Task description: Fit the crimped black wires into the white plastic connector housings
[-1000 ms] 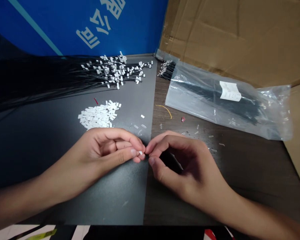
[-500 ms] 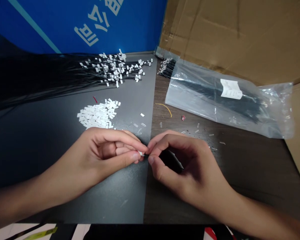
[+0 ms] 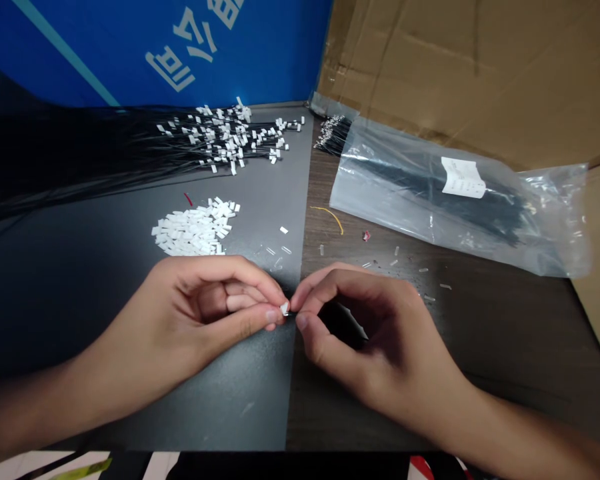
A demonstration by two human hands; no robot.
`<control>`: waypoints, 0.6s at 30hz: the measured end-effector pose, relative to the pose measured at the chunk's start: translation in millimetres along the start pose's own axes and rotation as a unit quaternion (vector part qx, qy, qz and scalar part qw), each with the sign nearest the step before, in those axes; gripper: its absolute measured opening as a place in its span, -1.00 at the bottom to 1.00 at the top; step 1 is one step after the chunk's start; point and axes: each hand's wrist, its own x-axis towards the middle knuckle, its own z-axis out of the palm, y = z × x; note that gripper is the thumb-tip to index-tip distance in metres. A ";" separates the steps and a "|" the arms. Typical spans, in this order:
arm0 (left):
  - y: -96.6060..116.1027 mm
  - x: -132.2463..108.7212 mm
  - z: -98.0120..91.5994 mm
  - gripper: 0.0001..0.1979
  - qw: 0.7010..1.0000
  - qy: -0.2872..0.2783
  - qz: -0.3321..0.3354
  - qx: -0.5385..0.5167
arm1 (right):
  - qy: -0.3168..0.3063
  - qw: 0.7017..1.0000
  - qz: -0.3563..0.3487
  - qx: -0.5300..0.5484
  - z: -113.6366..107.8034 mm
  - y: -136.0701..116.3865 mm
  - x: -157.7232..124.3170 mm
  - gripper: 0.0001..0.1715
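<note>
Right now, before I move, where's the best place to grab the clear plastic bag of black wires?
Pinch the clear plastic bag at its empty right end, coming from the right with your right hand. That end is loose, flat plastic, while wire tips poke out of the far end, so gripping here probably risks spilling the least.

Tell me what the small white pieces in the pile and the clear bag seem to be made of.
The white pieces look like moulded plastic: matte, opaque, with crisp square edges. The bag looks like thin plastic film: glossy and see-through, with creases catching the light. The exact plastics can't be told by eye.
</note>
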 end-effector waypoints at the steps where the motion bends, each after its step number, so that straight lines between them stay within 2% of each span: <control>1: -0.7 -0.1 -0.3 -0.89 1.000 0.001 0.001 0.002 | 0.001 1.000 0.001 0.000 0.0 0.1 0.0 -0.80; 18: 1.2 1.0 -0.7 -0.87 1.000 -0.003 -0.012 -0.017 | 0.020 1.000 -0.012 0.008 2.0 1.0 -1.0 -0.81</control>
